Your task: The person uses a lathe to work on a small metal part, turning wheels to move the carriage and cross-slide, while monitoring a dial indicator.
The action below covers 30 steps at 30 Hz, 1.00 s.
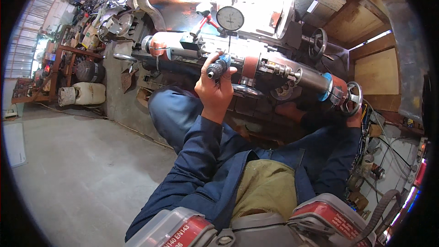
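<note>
Nearest me, a clear-topped filter case point(171, 223) carries a red label with pale print; beyond it, my right hand point(354, 119) is at the handwheel point(352, 98), its grip too hidden to tell. My left hand point(214, 89) pinches a blue-black handle point(219, 67) between thumb and fingers, perhaps for fine control, just below the round gauge point(230, 18), whose marked dial faces up, presumably for reading.

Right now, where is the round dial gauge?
In the head view, the dial gauge is upper centre, above the left hand and just right of the red bracket.
</note>
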{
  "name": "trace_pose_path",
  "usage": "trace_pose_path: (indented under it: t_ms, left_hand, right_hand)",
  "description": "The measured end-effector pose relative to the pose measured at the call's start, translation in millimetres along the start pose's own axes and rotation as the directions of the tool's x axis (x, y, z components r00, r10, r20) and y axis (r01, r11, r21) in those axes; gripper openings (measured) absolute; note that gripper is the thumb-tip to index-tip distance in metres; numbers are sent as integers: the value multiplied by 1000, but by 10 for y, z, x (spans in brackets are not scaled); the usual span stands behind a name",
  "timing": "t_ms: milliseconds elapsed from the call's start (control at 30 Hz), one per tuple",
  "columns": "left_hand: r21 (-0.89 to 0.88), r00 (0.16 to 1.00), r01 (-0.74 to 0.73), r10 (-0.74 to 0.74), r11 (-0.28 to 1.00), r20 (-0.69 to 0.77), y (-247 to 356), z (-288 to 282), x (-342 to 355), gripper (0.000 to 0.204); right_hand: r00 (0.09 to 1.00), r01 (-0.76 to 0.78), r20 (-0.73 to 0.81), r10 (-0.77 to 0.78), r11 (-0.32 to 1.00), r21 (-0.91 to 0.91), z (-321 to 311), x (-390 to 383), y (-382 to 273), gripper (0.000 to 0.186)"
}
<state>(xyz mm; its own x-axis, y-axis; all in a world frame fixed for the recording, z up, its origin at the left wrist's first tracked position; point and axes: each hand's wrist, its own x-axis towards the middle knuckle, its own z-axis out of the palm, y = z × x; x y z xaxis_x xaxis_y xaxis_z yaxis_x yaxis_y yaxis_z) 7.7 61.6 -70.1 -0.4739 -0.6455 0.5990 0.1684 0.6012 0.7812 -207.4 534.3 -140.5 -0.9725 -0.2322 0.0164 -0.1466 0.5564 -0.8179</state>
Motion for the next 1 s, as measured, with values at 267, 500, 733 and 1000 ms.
trace_pose_path:
  t_ms: [267, 500, 733, 1000]
  left_hand:
    - [-18, 1000, 20, -19, 1000, 6, 26, -3, 15, 40]
    - [98, 996, 43, -51, 994, 73, 85, -44, 14, 38]
    - [-76, 985, -102, 90, 992, -151, 34, -56, 45, 46]
    - [-98, 986, -34, 18, 995, -166, 42, -95, 40, 47]
  right_hand:
    - [1000, 1, 0, -1, 1000, -2, -2, 22, 38, 34]
    - [1000, 11, 11, -11, 1000, -13, -10, 12, 154, 36]
    - [999, 31, 21, -31, 999, -35, -71, -3, 344, 38]
    - [967, -65, 240, 88, 993, -102, -579, -425, -677, 31]
